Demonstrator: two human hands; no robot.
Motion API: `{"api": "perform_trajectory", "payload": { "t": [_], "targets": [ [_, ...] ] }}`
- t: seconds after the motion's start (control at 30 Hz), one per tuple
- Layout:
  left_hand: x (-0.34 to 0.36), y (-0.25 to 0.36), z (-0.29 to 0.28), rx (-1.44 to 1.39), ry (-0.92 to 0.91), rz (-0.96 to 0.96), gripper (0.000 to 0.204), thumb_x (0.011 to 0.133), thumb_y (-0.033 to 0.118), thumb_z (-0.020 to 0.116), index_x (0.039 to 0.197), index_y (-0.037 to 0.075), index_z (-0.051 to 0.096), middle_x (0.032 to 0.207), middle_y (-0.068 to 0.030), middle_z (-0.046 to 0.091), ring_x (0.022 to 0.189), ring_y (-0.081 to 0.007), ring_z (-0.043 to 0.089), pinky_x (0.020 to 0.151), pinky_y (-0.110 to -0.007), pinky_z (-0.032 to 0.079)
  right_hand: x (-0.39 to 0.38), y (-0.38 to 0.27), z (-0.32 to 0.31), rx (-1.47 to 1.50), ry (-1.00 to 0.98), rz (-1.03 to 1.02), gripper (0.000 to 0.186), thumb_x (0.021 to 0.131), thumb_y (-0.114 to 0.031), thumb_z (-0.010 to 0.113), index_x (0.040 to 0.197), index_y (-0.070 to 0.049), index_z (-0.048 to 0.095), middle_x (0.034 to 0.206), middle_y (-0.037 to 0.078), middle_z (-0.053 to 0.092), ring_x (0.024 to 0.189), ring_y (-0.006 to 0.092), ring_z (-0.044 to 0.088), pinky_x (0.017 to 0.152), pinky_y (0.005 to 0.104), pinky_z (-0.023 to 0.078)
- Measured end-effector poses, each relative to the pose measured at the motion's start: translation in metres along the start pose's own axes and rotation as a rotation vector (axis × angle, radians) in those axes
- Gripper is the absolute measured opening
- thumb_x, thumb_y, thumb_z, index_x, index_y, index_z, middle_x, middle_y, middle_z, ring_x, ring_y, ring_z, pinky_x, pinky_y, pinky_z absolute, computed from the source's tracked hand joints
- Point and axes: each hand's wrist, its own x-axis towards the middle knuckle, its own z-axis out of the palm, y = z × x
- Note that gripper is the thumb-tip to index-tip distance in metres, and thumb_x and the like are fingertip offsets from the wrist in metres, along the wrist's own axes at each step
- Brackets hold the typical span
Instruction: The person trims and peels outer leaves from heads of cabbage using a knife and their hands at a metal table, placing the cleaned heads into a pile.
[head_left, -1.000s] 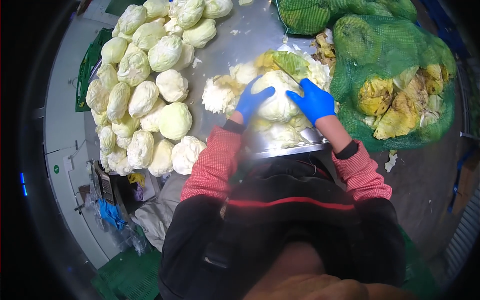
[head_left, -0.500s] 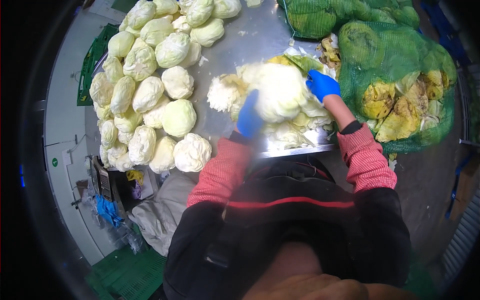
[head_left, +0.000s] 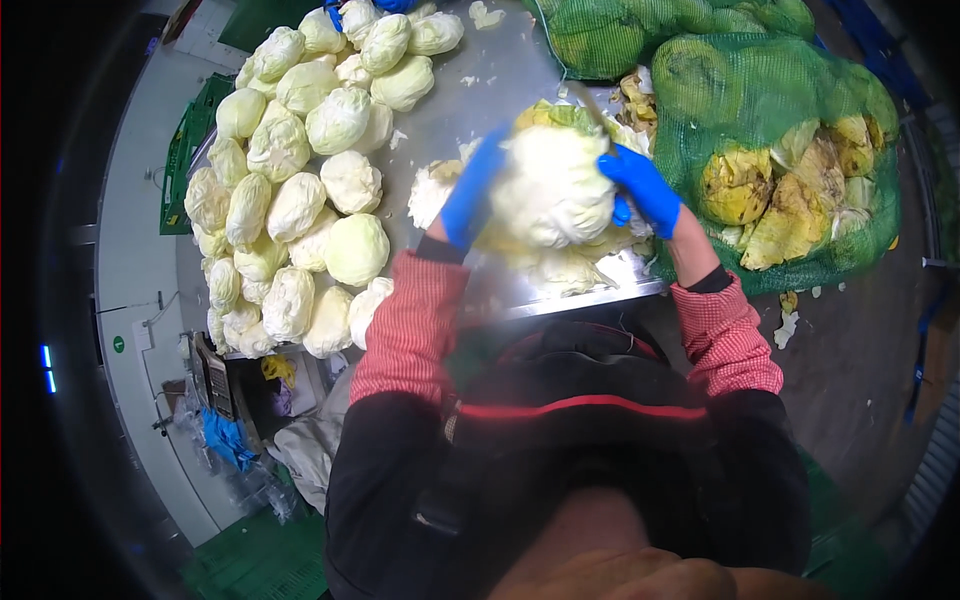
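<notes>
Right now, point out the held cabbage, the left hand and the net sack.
cabbage (head_left: 552, 190), head view, middle of its pale face
left hand (head_left: 472, 192), head view, gloved palm
net sack (head_left: 770, 110), head view, green mesh

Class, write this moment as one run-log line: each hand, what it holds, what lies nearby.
left hand: grips cabbage | right hand: grips same cabbage | trimmed pile: left | net sacks: right

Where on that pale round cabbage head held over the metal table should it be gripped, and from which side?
Grip the pale round cabbage head across its widest middle, one palm on each flank, probably as the blue-gloved left hand and blue-gloved right hand do now. Its ball shape gives no handle, and loose leaves on the metal table below suggest outer layers would slip.
</notes>
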Motion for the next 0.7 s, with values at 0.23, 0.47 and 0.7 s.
{"api": "perform_trajectory", "payload": {
  "t": [0.23,0.47,0.7],
  "targets": [
    [0.009,-0.051,-0.003,-0.192,0.093,0.021,0.048,0.081,0.025,0.063,0.118,-0.002,0.047,0.107,-0.0117,0.056,0.097,-0.0196,0.056,0.081,-0.030,0.048,-0.011,0.015,0.021,-0.360,0.383,0.123,0.059,0.081,-0.046,0.059,0.123,-0.006,0.046,0.084,0.010,0.058,0.050,0.0143,0.052,0.041,0.0281,0.044],
    [0.013,-0.027,0.019,-0.030,0.061,-0.013,0.047,0.074,0.014,0.071,0.112,-0.005,0.052,0.101,-0.0130,0.060,0.087,-0.0196,0.060,0.077,-0.030,0.051,0.014,0.028,-0.006,-0.480,0.174,0.111,0.070,0.079,-0.052,0.060,0.126,-0.004,0.043,0.104,0.015,0.059,0.062,0.0177,0.060,0.043,0.0284,0.049],
    [0.027,-0.065,0.022,-0.040,0.284,0.095,0.058,0.071,0.016,0.074,0.117,-0.006,0.046,0.106,-0.0143,0.056,0.093,-0.0205,0.057,0.079,-0.031,0.049,-0.013,0.038,0.007,-1.283,0.439,-0.296,0.025,0.088,-0.025,0.044,0.103,-0.006,0.052,0.094,0.019,0.059,0.070,0.0318,0.061,0.059,0.0396,0.050]
  ]
}}
